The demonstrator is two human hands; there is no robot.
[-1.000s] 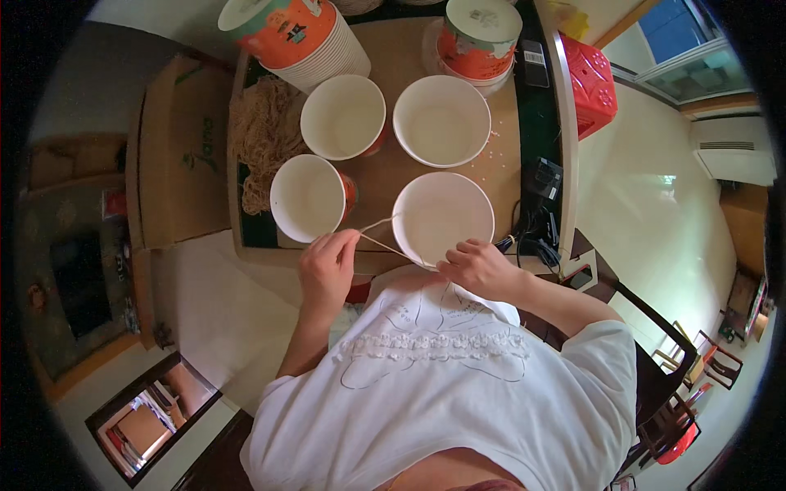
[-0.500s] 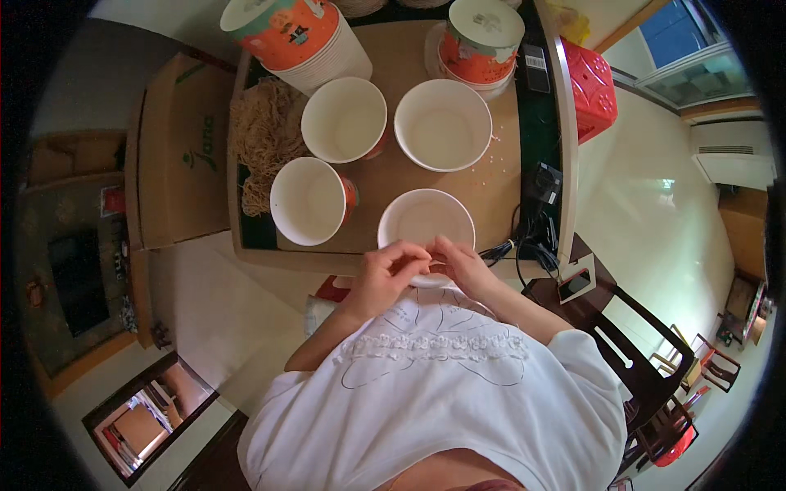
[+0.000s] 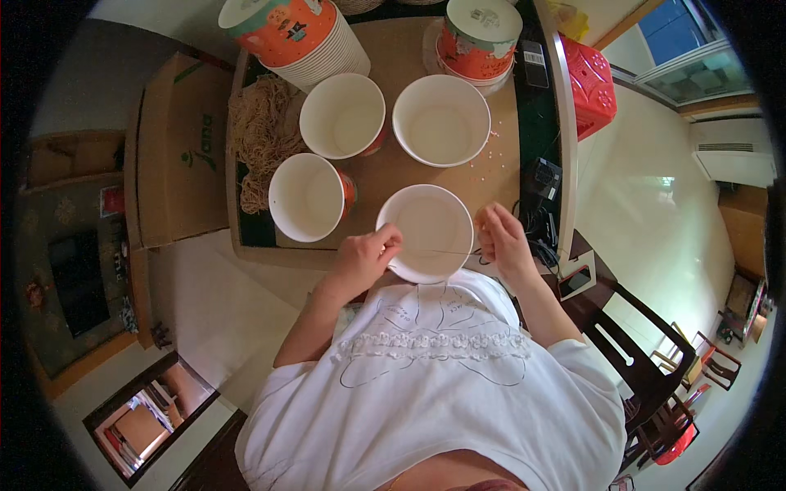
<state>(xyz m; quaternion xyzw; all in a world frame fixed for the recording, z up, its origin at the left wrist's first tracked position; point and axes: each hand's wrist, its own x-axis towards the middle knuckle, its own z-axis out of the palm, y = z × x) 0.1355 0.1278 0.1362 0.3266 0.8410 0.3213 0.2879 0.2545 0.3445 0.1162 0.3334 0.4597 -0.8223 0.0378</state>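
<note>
A thin string [image 3: 435, 251] stretches across the mouth of the nearest white paper tub [image 3: 425, 214], which stands at the table's near edge. My left hand [image 3: 367, 259] pinches one end at the tub's left rim. On the tub's right side, my right hand [image 3: 504, 242] is closed on the other end, its fingertips curled together. Three more open paper tubs stand farther off: one at the left [image 3: 308, 199], one behind it [image 3: 343, 117] and a wider-looking one [image 3: 442, 121] at the back centre.
Tangled tan strings [image 3: 264, 131] lie along the table's left side. Stacked orange tubs [image 3: 307, 41] and an upturned tub [image 3: 480, 41] stand at the back. Black cables [image 3: 538, 225] lie at the right edge. A cardboard box [image 3: 184, 151], a red stool [image 3: 588, 86] and a dark chair [image 3: 634, 352] flank the table.
My hands were together over the tub's near rim. They have drawn apart, left hand leftward and right hand to the right and upward, with the string now visible between them.
</note>
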